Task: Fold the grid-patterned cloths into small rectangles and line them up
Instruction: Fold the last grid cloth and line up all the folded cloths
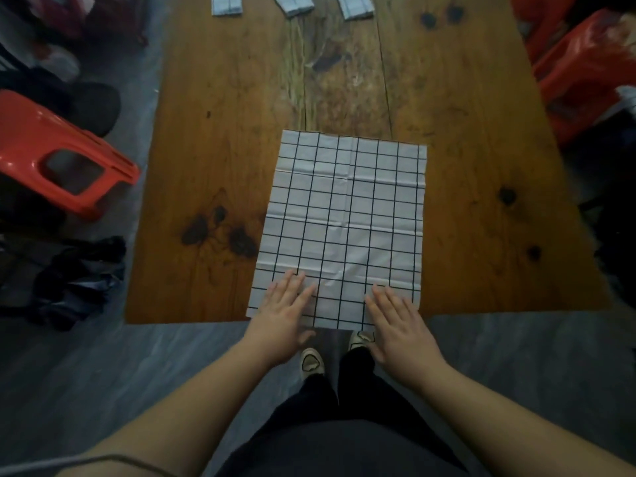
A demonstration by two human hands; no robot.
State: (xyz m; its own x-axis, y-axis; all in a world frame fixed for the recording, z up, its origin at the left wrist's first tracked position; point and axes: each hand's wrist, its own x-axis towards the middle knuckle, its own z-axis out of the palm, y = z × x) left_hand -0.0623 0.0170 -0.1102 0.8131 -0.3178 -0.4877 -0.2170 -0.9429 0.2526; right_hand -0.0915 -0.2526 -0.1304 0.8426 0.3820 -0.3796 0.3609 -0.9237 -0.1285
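The grid cloth (344,218) lies spread flat on the wooden table (213,149), its near edge at the table's near edge. The left hand (282,318) and the right hand (399,325) both lie flat with straight fingers on its near part, gripping nothing. Three folded cloths (292,3) lie in a row at the far edge.

Cloth at the near edge, hands on it

White black-gridded cloth (344,218) lies flat on the brown wooden table (213,139); what look like three folded grid cloths (292,3) lie behind; both flat hands rest on its near end.
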